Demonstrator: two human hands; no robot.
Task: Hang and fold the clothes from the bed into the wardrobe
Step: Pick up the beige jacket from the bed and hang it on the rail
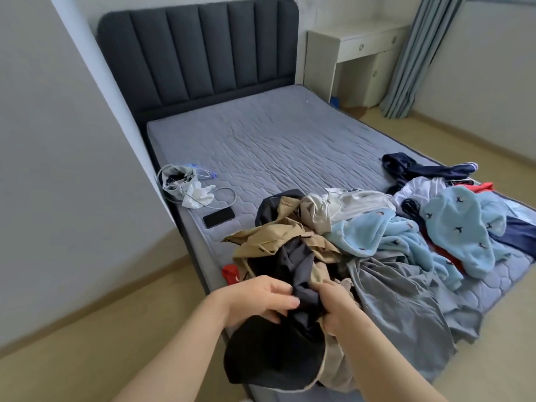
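The room had a grey bed (261, 134) with a dark headboard (197, 50), and a white desk (362, 44) stood far behind it. Both hands were close together at the near edge of the bed. The left hand (258, 300) and the right hand (333, 310) each had fingers curled tight on a dark blue garment (301, 268). Just past the hands lay a tan garment (269, 239). Right of the right hand lay a grey cloth (400, 300) and fluffy light blue clothes (452, 227). A black phone (219, 217) lay past the left hand.
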